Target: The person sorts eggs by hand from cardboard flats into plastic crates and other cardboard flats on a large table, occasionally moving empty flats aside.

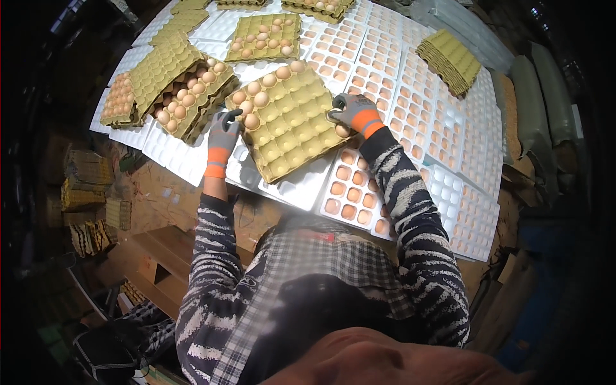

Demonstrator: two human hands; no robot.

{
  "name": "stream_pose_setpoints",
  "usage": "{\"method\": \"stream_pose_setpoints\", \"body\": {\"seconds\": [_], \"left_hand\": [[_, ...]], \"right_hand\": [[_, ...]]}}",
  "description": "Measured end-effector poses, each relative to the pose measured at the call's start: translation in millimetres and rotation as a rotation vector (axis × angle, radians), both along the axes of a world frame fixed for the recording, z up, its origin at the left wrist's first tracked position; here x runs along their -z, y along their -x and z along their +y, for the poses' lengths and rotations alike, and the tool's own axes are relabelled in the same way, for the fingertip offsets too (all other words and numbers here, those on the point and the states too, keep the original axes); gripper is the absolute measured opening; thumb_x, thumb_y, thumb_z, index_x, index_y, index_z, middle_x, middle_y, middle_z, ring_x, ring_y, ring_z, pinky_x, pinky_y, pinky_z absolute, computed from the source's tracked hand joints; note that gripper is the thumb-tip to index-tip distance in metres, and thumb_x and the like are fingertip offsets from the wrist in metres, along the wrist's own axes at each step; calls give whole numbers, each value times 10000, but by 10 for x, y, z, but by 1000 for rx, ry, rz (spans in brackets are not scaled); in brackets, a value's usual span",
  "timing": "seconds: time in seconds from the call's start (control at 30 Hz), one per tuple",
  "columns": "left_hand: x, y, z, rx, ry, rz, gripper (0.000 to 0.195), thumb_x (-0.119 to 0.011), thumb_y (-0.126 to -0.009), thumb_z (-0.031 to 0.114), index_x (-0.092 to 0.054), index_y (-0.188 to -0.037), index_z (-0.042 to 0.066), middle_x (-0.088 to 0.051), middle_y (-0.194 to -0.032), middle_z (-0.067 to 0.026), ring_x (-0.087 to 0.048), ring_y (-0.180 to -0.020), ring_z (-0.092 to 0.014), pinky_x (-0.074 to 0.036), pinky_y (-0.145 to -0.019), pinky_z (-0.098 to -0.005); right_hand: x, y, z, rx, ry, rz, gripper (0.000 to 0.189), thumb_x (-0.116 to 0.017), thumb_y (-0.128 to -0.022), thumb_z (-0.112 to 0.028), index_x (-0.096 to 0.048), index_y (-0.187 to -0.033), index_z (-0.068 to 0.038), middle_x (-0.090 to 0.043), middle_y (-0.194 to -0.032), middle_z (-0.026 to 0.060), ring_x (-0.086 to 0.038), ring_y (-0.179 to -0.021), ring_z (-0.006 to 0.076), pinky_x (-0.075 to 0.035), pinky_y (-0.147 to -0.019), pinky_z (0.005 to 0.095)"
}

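Observation:
A yellow-green pulp egg tray (293, 120) lies before me at an angle over white foam trays. Brown eggs (255, 88) fill cells along its far and left sides; its other cells are mostly bare. My left hand (224, 129), in a grey glove with an orange cuff, is at the tray's left edge, fingertips close to the eggs. At the right edge is my right hand (355, 113), gloved alike, its fingers curled. A single egg (342, 130) shows just below that hand. Whether either hand grips the tray or an egg cannot be made out.
White foam trays of eggs (353, 195) cover much of the table. Stacked pulp trays with eggs (192, 96) stand left, another egg-bearing tray (263, 37) behind, and a pulp-tray stack (450, 61) far right. A cardboard box (161, 262) sits low left.

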State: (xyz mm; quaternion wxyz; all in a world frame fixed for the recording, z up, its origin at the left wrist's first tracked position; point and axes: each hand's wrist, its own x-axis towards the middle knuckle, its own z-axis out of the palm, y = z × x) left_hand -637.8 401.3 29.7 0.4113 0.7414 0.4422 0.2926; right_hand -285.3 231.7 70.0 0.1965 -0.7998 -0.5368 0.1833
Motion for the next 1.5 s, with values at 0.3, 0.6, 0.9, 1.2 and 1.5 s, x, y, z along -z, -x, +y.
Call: {"method": "stream_pose_setpoints", "body": {"seconds": [0.3,0.6,0.9,1.2,1.5], "left_hand": [[159,-87,194,-25,-219,185,400,-815,-774,269,-694,-1112,92,-709,-1047,-90,-684,-975,-294,-533,-858,-401],[-48,-299,435,82,-311,338,411,-810,-808,183,-679,-1172,46,-708,-1095,-79,-672,-992,-234,-530,-879,-358],[-51,-155,589,121,-259,97,437,-816,-833,141,-684,-1230,14,-711,-1141,-59,-661,-1009,-173,-532,-897,-317],[-290,-1563,-2112,848,87,-79,497,-822,-774,127,-681,-1249,87,-612,-1303,-91,-650,-1053,-241,-544,-899,-349],[420,-3643,-4149,1452,-373,200,526,-783,-808,217,-665,-1314,297,-544,-1382,-82,-654,-1047,-330,-565,-849,-419]], "right_hand": [[-342,-289,-552,-303,-191,415,490,-730,-901,-294,-634,-1368,-179,-633,-1327,64,-656,-1133,202,-545,-888,340],[-153,-157,-948,-72,-172,81,398,-764,-854,-311,-715,-1244,-248,-596,-1347,101,-656,-1128,250,-537,-931,401],[-34,-694,-3843,660,-11,664,387,-764,-869,-373,-724,-1142,-102,-677,-811,12,-572,-670,76,-440,-567,239],[754,-665,-4623,442,700,46,539,-771,-744,-585,-776,-1094,-175,-723,-1138,145,-677,-1049,308,-521,-913,429],[1369,-621,-5332,359,251,-59,403,-679,-870,-424,-714,-1215,-218,-683,-1159,91,-626,-1108,299,-489,-963,455]]}}
